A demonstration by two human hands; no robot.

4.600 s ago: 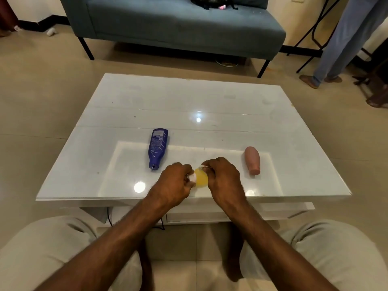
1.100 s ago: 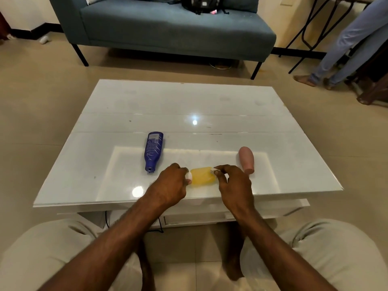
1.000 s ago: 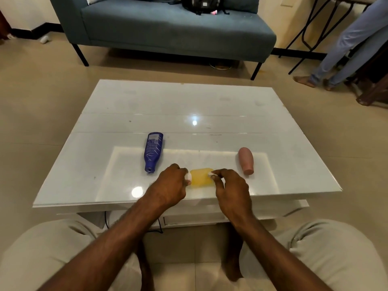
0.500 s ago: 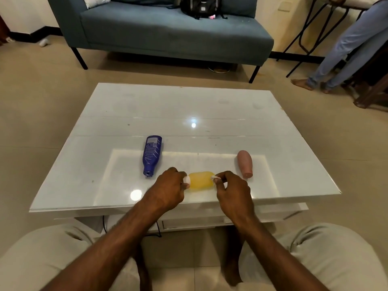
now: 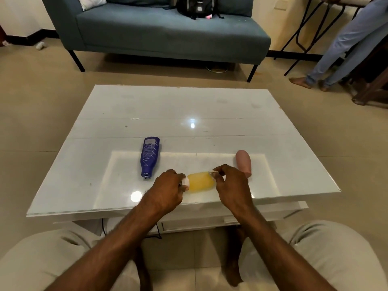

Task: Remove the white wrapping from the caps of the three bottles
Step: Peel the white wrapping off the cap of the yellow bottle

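Hands (image 5: 165,191) (image 5: 232,189) hold yellow bottle (image 5: 200,182) (sideways) — wrapped.

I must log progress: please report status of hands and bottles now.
Left hand gripping yellow bottle at its white-wrapped cap. Right hand pinching white wrapping. Nothing in the way.

So there's a low table (image 5: 210,106) in front of the seated person, knees on either side of its near edge. Three bottles are near that edge: one bottle (image 5: 150,156) lying to the left, cap end toward the person, another small bottle (image 5: 243,162) lying to the right, and a third bottle (image 5: 200,182) sideways between them, closer in. The left hand (image 5: 165,190) is on its left end, the right hand (image 5: 231,185) at its right end. Behind the table sits a sofa (image 5: 168,34) with a backpack (image 5: 197,6) on it. Someone's legs (image 5: 340,45) are off to the far right.
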